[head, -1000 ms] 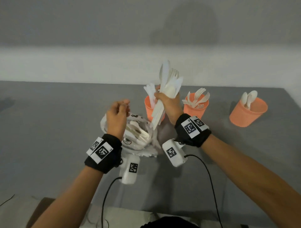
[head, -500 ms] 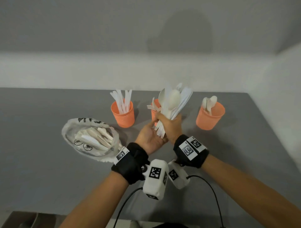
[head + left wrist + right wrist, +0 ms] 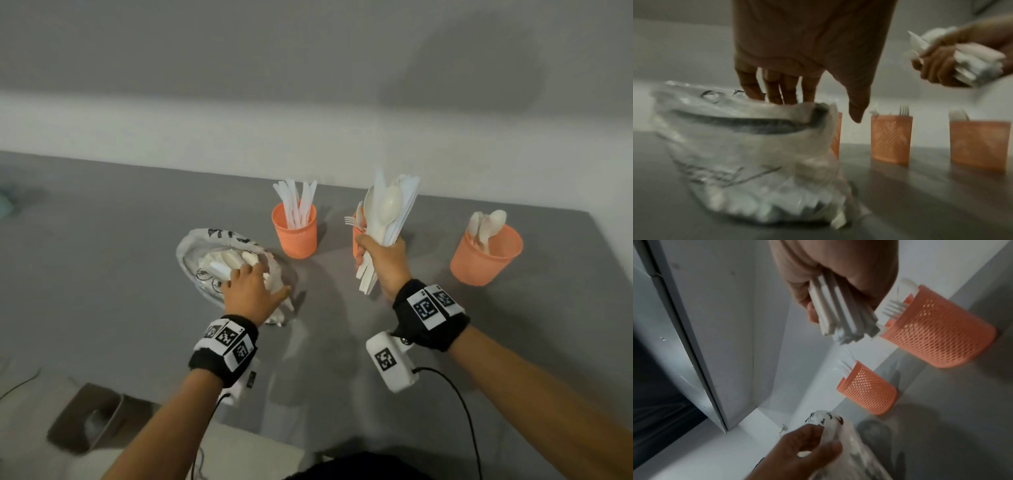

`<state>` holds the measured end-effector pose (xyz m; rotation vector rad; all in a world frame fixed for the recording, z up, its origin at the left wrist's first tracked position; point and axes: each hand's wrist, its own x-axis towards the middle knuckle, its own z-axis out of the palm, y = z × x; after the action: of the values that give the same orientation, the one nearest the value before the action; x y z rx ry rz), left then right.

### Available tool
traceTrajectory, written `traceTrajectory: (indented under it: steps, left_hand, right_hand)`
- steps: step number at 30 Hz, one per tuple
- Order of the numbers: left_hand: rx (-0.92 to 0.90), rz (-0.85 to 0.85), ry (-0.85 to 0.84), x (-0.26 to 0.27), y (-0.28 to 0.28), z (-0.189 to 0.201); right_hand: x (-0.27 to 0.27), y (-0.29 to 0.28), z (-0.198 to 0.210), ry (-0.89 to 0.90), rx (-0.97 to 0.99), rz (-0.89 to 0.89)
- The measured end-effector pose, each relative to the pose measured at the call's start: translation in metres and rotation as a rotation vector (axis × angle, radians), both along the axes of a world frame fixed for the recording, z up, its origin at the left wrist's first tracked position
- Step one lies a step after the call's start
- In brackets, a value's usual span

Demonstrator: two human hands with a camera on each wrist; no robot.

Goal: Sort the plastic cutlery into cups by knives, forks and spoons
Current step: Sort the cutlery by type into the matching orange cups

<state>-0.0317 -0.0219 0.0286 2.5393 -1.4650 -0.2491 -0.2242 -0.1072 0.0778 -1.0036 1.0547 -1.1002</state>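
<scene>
White plastic cutlery bundle (image 3: 385, 236) sat upright in right hand (image 3: 383, 263), frame centre-right, fingers wrapped tight round the handles; spoon bowls and knife blades stuck out above the fist, handle ends below. Bundle hung in front of the middle cup (image 3: 891, 139), forks in that one. Left hand (image 3: 248, 291), centre-left, was in the mouth of the clear plastic bag (image 3: 191, 250): fingers (image 3: 774, 91) straight, tips down inside among loose white cutlery, thumb outside the bag edge; couldn't tell if it gripped anything. Left orange cup (image 3: 295, 233) held knives, upright. Right orange cup (image 3: 486, 255) held spoons. All three mesh cups stood in a row on the grey table (image 3: 102, 240), bag just left of the knife cup.
</scene>
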Motion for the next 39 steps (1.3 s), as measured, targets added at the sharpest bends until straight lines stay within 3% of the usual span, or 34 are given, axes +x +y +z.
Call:
traceTrajectory:
  steps: [3, 7, 12, 15, 16, 18, 20, 22, 24, 26, 29, 35, 39]
  left_hand:
    - [0.017, -0.111, 0.001, 0.015, 0.012, -0.014]
    - [0.030, -0.121, 0.061, 0.037, 0.031, -0.014]
    - [0.173, -0.149, -0.059, 0.066, 0.059, -0.003]
    - [0.232, -0.151, 0.041, 0.076, 0.070, 0.011]
    - [0.195, -0.163, 0.076, 0.076, 0.071, 0.017]
    - [-0.077, -0.183, 0.159, 0.069, 0.067, 0.030]
    - [-0.427, -0.131, 0.408, 0.052, 0.056, 0.043]
    - [-0.553, -0.007, 0.848, 0.030, 0.042, 0.049]
    - [-0.374, 0.159, 1.391, 0.008, 0.032, 0.044]
    - [-0.074, 0.261, 1.800, -0.008, 0.026, 0.037]
    - [0.064, 0.288, 2.098, -0.027, 0.016, 0.032]
    - [-0.069, 0.191, 2.077, -0.049, -0.002, 0.049]
    - [0.009, 0.041, 1.801, -0.054, -0.004, 0.051]
  right_hand:
    - [0.018, 0.006, 0.000, -0.021, 0.023, 0.069]
    - [0.035, 0.010, -0.002, -0.032, 0.043, 0.142]
    - [0.047, 0.019, -0.004, -0.016, 0.058, 0.149]
    - [0.053, 0.025, -0.004, -0.031, 0.061, 0.149]
    - [0.055, 0.026, -0.004, -0.031, 0.051, 0.146]
    - [0.059, 0.028, -0.002, -0.026, 0.031, 0.141]
    - [0.063, 0.032, 0.001, -0.017, -0.005, 0.132]
    - [0.068, 0.036, 0.005, 0.001, -0.045, 0.106]
    - [0.073, 0.039, 0.009, -0.009, -0.071, 0.073]
    - [0.077, 0.043, 0.012, -0.031, -0.077, 0.046]
    - [0.078, 0.047, 0.007, -0.003, -0.070, 0.004]
    - [0.072, 0.050, -0.012, 0.071, -0.005, -0.038]
    - [0.062, 0.038, -0.005, 0.079, -0.001, -0.032]
